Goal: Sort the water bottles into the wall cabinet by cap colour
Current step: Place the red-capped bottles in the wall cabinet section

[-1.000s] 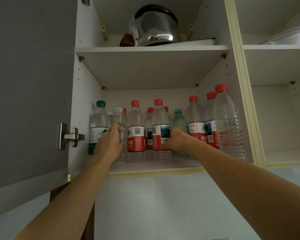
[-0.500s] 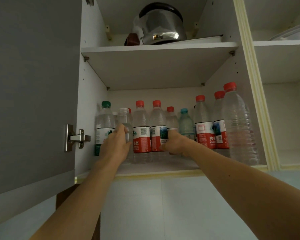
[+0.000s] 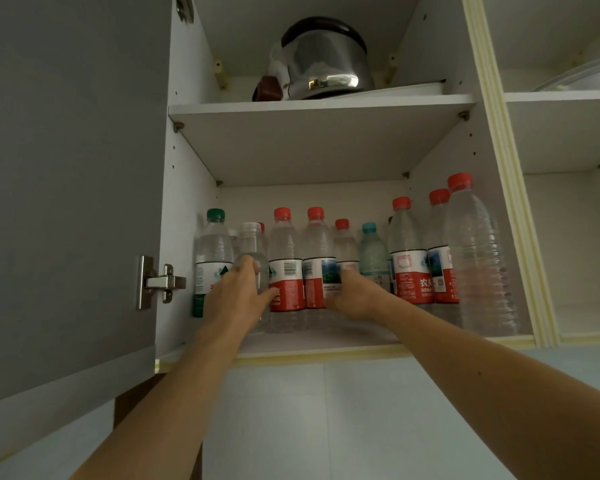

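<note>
My left hand (image 3: 246, 294) grips the white-capped bottle (image 3: 253, 261) on the lower shelf (image 3: 309, 342), beside the green-capped one (image 3: 212, 258); my right hand (image 3: 355, 296) holds a red-capped bottle (image 3: 321, 268). Packed this tight, one nudge could topple neighbours off the edge

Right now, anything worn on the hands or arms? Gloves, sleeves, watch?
No. The left hand and right hand are bare, no gloves or rings visible. Both forearms are bare as far as the frame shows: no sleeves, watch or bands. Small dark spots mark the right forearm.
</note>
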